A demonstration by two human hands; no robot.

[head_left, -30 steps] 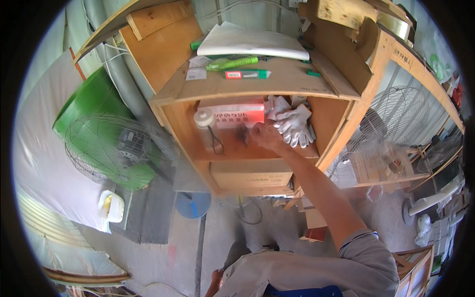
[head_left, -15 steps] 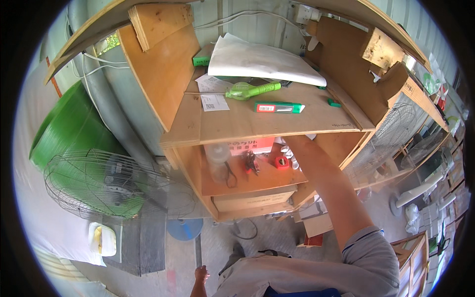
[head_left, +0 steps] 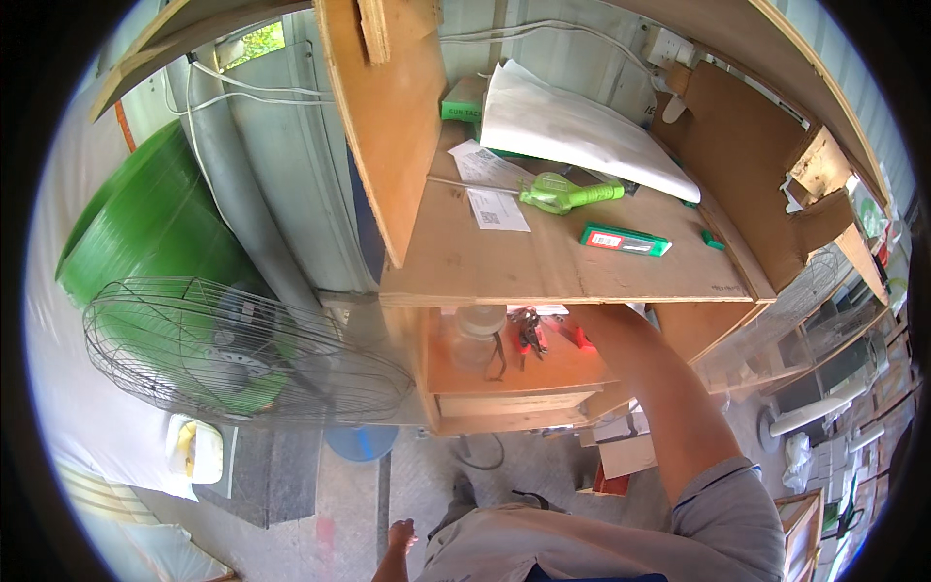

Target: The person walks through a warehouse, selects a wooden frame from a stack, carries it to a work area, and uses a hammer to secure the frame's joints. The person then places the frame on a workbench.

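Note:
My right arm reaches into the lower compartment of a wooden shelf unit (head_left: 582,281). The top board and my own wrist hide the fingers of my right hand (head_left: 593,318). Just left of my wrist, a red tape measure (head_left: 583,338) shows in part. Further left on that shelf are dark pliers with red handles (head_left: 529,335) and a clear plastic bottle (head_left: 477,335). Low by my side hangs my left hand (head_left: 401,535), fingers curled in, with nothing visible in them.
On the upper board lie a green tool with a long thin rod (head_left: 562,193), a green blade case (head_left: 626,240), paper slips (head_left: 497,199) and a large white sheet (head_left: 582,131). Left stand a wire-caged fan (head_left: 233,349) and a green drum (head_left: 155,228). A cardboard box (head_left: 628,449) sits below right.
The view has shifted, so the shelf unit appears further right. My right forearm has moved in the compartment and now partly covers the tape measure. The left hand stays low.

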